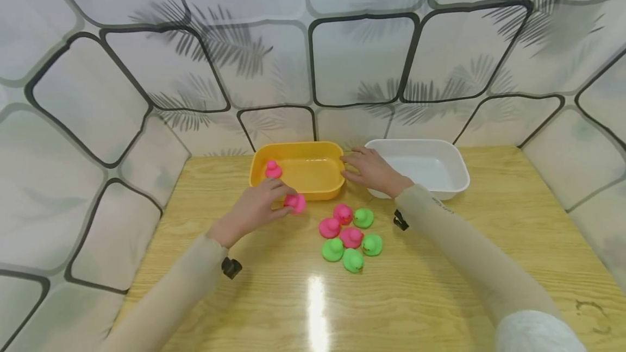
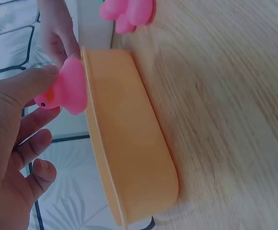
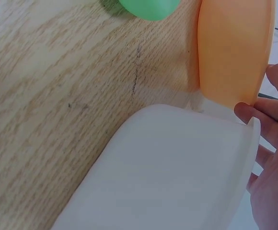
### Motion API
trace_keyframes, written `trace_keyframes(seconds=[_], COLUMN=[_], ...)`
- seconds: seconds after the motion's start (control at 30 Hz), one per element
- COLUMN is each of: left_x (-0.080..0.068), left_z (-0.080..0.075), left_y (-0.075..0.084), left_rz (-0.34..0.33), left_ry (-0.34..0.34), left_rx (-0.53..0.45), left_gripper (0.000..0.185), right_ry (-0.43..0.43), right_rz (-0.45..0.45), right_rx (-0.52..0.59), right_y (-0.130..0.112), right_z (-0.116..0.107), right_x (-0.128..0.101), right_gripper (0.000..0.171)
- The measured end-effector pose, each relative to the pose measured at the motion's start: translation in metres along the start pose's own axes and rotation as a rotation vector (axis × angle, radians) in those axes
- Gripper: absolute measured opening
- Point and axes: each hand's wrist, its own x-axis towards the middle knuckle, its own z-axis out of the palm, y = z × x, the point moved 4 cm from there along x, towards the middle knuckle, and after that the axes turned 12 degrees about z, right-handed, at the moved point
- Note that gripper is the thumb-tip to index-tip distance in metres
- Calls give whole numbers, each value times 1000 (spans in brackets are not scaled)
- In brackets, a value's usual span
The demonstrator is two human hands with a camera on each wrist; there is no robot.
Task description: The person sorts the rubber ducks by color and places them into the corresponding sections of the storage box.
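Pink duck (image 1: 295, 203) pinched in left hand (image 1: 254, 209) betw. thumb and fingers, lifted clear of worktop (image 1: 440, 265), just outside front rim of orange tub (image 1: 298, 170); in left wrist view duck (image 2: 64, 93) right at tub lip (image 2: 124, 143), beak facing palm. Grip at sides, presumably to leave underside free. Second pink duck (image 1: 273, 169) already inside tub, near left wall. Right hand (image 1: 374, 171) spread, fingers relaxed, resting at right end of orange tub, between it and white tub (image 1: 420, 167); fingertips (image 3: 268, 115) over white tub's rim (image 3: 177, 163) in right wrist view; likely steadying, not gripping either.

Remaining cluster near worktop centre, in front of both tubs: three pink ducks (image 1: 342, 225) and four green ducks (image 1: 353, 247), packed touching or nearly so. Tubs side by side at far edge of worktop, almost touching, backed close against patterned wall (image 1: 362, 58).

Open room: wide bare wood left of cluster and toward near edge; also right of white tub. Orange tub interior mostly free, white tub interior bare as far as seen. Tight spots: narrow gap betw. tubs (occupied by right hand), no clearance behind tubs. Tub rims low, rounded.
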Motion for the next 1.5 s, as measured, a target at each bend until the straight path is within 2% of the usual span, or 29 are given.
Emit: trace_keyframes(seconds=[0.33, 0.6, 0.77, 1.0, 1.17, 1.5], left_x=[-1, 1, 2, 6, 6, 5], left_z=[-6, -9, -9, -12, -7, -5], left_y=[-26, -45, -55, -64, -71, -81], left_rz=[-117, -156, -163, -207, -229, -246], left_ry=[12, 39, 24, -21, -57, -80], left_rx=[14, 15, 28, 21, 21, 57], left_gripper=[31, 29, 28, 26, 27, 28], right_ry=[13, 8, 5, 4, -1, 6], right_rz=[-11, -11, -11, -9, -8, -14], right_rx=[-1, 0, 3, -10, -6, -2], right_y=[0, -1, -1, 0, 1, -2], right_z=[0, -1, -1, 1, 2, -2], right_x=[0, 0, -1, 1, 1, -1], right_gripper=[48, 48, 48, 48, 48, 47])
